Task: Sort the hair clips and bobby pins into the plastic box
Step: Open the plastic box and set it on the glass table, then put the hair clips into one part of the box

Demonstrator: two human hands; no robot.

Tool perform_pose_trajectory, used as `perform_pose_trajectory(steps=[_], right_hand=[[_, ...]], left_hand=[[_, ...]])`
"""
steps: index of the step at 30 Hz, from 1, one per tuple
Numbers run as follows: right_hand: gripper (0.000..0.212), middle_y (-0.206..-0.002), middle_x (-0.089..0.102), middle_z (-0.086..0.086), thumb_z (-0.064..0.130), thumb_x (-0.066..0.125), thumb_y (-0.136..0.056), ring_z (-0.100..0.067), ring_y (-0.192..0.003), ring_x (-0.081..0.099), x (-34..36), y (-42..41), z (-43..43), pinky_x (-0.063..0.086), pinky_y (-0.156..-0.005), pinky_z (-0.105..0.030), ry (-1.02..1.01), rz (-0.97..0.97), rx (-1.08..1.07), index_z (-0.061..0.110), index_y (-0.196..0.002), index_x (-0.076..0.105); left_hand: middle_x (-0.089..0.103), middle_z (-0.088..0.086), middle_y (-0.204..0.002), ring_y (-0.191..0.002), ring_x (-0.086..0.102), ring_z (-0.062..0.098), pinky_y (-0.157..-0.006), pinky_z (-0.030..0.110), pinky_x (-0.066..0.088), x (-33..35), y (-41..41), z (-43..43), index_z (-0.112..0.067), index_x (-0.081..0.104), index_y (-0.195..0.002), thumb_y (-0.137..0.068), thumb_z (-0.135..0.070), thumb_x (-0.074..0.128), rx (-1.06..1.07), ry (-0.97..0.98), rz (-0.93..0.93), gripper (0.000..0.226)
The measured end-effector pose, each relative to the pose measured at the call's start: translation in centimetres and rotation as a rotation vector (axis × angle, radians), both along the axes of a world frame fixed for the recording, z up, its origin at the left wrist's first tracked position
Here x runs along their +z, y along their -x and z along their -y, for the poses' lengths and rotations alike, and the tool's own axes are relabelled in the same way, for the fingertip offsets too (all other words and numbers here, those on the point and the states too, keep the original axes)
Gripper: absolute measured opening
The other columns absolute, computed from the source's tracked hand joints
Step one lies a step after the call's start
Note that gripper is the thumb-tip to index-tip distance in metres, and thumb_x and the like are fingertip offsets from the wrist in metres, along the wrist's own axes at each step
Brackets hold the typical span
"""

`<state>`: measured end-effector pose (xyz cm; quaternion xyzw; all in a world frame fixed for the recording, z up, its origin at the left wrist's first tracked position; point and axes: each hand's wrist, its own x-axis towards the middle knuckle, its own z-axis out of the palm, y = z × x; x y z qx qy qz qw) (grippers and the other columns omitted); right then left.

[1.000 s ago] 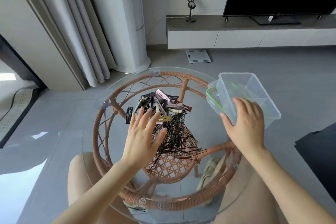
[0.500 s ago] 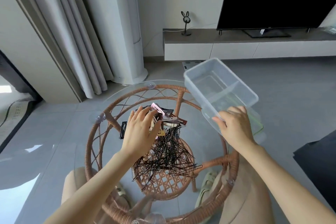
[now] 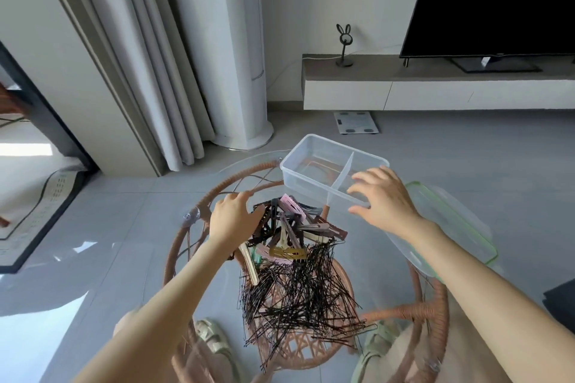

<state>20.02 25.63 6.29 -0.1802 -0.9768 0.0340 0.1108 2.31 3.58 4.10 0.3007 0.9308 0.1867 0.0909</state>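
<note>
Comparing this moment with half a second ago, we see that the plastic box has come down: then it hung tilted in the air in our right hand, and now it sits level on the glass table, at the far right of the top. Our right hand now hovers at the near right corner of the box with fingers spread and loosely curved; whether the fingertips touch the rim we cannot tell, and it grips nothing firmly. The lid, clear with a green seal, lies by itself to the right, partly under our right forearm.

Our left hand has moved in to the left edge of the pile of hair clips, palm down with fingers bent; whether it has closed on a clip we cannot tell, since the fingertips are hidden among them.

We judge that the setting-up is done and that sorting can begin: nothing lies in the box yet.

Counting: one box with two compartments, the left larger than the right, split by one divider; one lid; one pile of clips, perhaps a dozen or more, in brown, black, pink, gold and cream, too overlapped for an exact count. The bobby pins lie in one black heap near to us, touching the clips, far too many and too tangled to count.
</note>
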Motion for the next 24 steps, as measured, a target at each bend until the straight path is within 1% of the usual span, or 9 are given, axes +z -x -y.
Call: perform_pose_trajectory(steps=[3, 6, 9, 10, 12, 17, 19, 21, 24], right_hand=[[0.028, -0.104, 0.069, -0.006, 0.027, 0.067, -0.082, -0.027, -0.093, 0.063, 1.3, 1.0, 4.3, 0.047, -0.08, -0.03, 0.061, -0.18, 0.003, 0.009, -0.102, 0.067], [0.045, -0.122, 0.06, -0.004, 0.036, 0.054, -0.09, -0.019, -0.105, 0.06, 0.6, 3.9, 7.9, 0.046, -0.09, -0.025, 0.241, 0.04, 0.035, 0.009, -0.125, 0.052], [0.062, -0.125, 0.056, -0.009, 0.043, 0.059, -0.084, -0.027, -0.113, 0.053, -1.6, 7.0, 9.1, 0.046, -0.099, -0.041, 0.267, 0.21, -0.04, 0.011, -0.133, 0.038], [0.064, -0.122, 0.057, -0.01, 0.043, 0.062, -0.082, -0.029, -0.111, 0.053, -2.1, 7.7, 9.3, 0.046, -0.096, -0.044, 0.295, 0.229, -0.082, 0.012, -0.132, 0.036], [0.056, -0.112, 0.059, -0.01, 0.035, 0.067, -0.08, -0.03, -0.106, 0.052, -2.6, 8.8, 9.7, 0.046, -0.088, -0.038, 0.36, 0.212, -0.151, 0.012, -0.124, 0.04], [0.028, -0.097, 0.058, -0.011, 0.01, 0.067, -0.077, -0.029, -0.095, 0.051, -3.1, 10.1, 9.6, 0.037, -0.069, -0.03, 0.433, 0.109, -0.252, 0.006, -0.099, 0.05], [0.02, -0.085, 0.059, -0.008, 0.01, 0.069, -0.074, -0.026, -0.083, 0.053, -3.2, 10.2, 9.2, 0.037, -0.062, -0.03, 0.459, 0.1, -0.299, 0.007, -0.084, 0.052], [0.012, -0.076, 0.06, -0.005, 0.01, 0.068, -0.074, -0.024, -0.072, 0.054, -3.3, 10.2, 9.0, 0.039, -0.055, -0.028, 0.483, 0.09, -0.32, 0.006, -0.075, 0.057], [0.006, -0.074, 0.063, -0.006, 0.008, 0.064, -0.078, -0.024, -0.069, 0.059, -2.9, 9.9, 9.0, 0.042, -0.054, -0.026, 0.48, 0.076, -0.343, 0.005, -0.074, 0.062]], left_hand=[[0.059, 0.011, -0.129, -0.114, 0.057, 0.028, -0.091, 0.036, 0.049, 0.9, 1.5, -1.3, -0.018, 0.049, -0.133, -0.083, -0.046, 0.057, 0.024, 0.057, 0.165, 0.058], [0.058, 0.01, -0.128, -0.113, 0.057, 0.029, -0.09, 0.036, 0.049, 1.7, 2.7, -2.2, -0.013, 0.049, -0.132, -0.078, -0.04, 0.066, -0.007, 0.153, 0.297, 0.063], [0.053, 0.007, -0.134, -0.118, 0.054, 0.026, -0.093, 0.032, 0.045, 1.8, 2.9, -2.5, -0.015, 0.044, -0.136, -0.077, -0.029, 0.071, -0.036, 0.188, 0.386, 0.065], [0.052, 0.007, -0.135, -0.12, 0.052, 0.025, -0.095, 0.031, 0.043, 1.6, 2.7, -2.6, -0.016, 0.044, -0.136, -0.077, -0.027, 0.072, -0.052, 0.19, 0.382, 0.065], [0.054, 0.008, -0.132, -0.12, 0.052, 0.025, -0.097, 0.032, 0.042, 1.1, 2.4, -2.7, -0.016, 0.047, -0.133, -0.077, -0.027, 0.072, -0.077, 0.17, 0.347, 0.063], [0.065, 0.011, -0.11, -0.101, 0.061, 0.027, -0.084, 0.034, 0.049, 0.8, 2.2, -3.0, -0.009, 0.06, -0.117, -0.077, -0.023, 0.072, -0.077, 0.117, 0.313, 0.044], [0.064, 0.01, -0.091, -0.082, 0.059, 0.024, -0.071, 0.032, 0.05, 1.1, 2.0, -3.1, -0.005, 0.066, -0.105, -0.077, -0.022, 0.07, -0.099, 0.155, 0.296, 0.032], [0.059, 0.008, -0.075, -0.062, 0.051, 0.02, -0.051, 0.025, 0.041, 1.2, 2.1, -3.0, -0.01, 0.067, -0.085, -0.076, -0.021, 0.068, -0.106, 0.174, 0.247, 0.015], [0.061, 0.007, -0.066, -0.052, 0.049, 0.018, -0.044, 0.021, 0.037, 1.2, 2.3, -2.4, -0.01, 0.066, -0.073, -0.075, -0.014, 0.065, -0.053, 0.102, 0.175, 0.005]])
